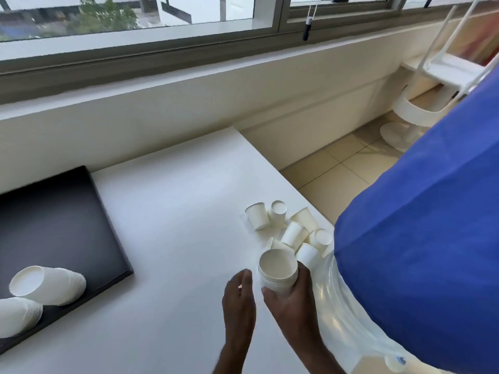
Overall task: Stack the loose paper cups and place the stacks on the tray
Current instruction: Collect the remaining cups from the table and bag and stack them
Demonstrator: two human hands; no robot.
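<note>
A short stack of white paper cups (278,271) sits in my right hand (291,306), mouth tilted toward me, above the white table (175,211). My left hand (239,303) hovers just left of the stack, fingers apart and holding nothing. Several loose white cups (294,234) lie and stand in a cluster just beyond the stack near the table's right edge. At the left is a black tray (54,220) with two long cup stacks lying on their sides, one (48,284) in front of the other (16,315).
A large blue bag (421,252) with a clear plastic liner (340,314) presses against the table's right edge next to the loose cups. A wall and window sill run behind the table. White chairs (421,103) stand on the tiled floor at the far right.
</note>
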